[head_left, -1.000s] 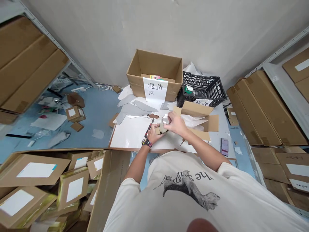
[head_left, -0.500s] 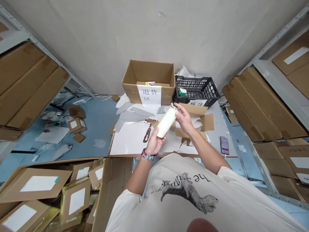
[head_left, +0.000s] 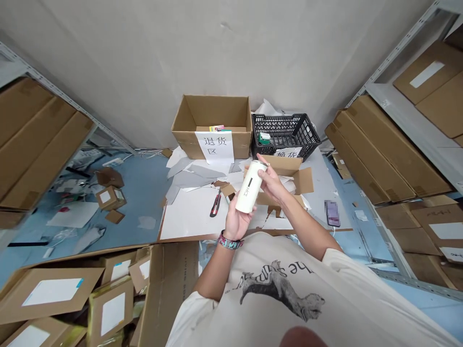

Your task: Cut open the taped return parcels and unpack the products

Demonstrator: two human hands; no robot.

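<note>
Between my hands, tilted above the table, is a cream-white tumbler (head_left: pixel 249 188) with dark lettering on its side and a metal rim at the top. My left hand (head_left: pixel 238 219) is closed around its lower end. My right hand (head_left: pixel 270 183) grips the upper end near the rim, thumb on the front. A red and black box cutter (head_left: pixel 216 203) lies on the white table (head_left: pixel 188 219), left of the tumbler. Behind my right hand stands an opened small carton (head_left: pixel 306 179) with white paper inside.
At the back are a large cardboard box (head_left: pixel 211 113) with a paper sign and a black plastic crate (head_left: pixel 306 130) holding a green item. A phone (head_left: pixel 332 213) lies at right. A big carton of parcels (head_left: pixel 170 274) stands at lower left. Shelves of boxes (head_left: pixel 390 149) flank both sides.
The tumbler has been turned, so dark lettering now faces me, and it stands more upright. My right hand's grip has shifted around its top. The whole view has shifted slightly.
</note>
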